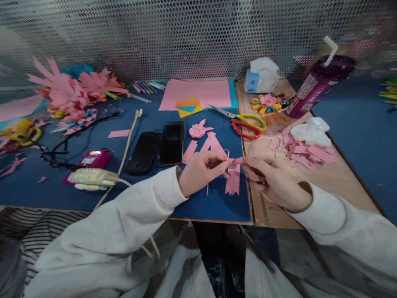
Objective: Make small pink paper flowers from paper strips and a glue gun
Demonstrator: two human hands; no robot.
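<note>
My left hand [203,170] is closed in a pinch on a narrow pink paper strip [227,151], part of which curls up above the fingertips. Close by on the right, my right hand [274,178] has its fingers drawn together at the same strip; the fingers partly hide it. Below and behind the hands lie pink paper pieces with notched ends [233,182] and more pink strips [214,142]. A pink paper flower [198,130] rests just beyond them. Scissors with red and yellow handles [245,124] lie spread apart behind my right hand.
Two black phones [141,152] lie left of my hands. A white power strip [93,177] with cords sits farther left, near pink paper flowers [68,91]. Pink scraps [307,151], a tissue box [262,76] and a purple bottle with a straw [319,85] stand right.
</note>
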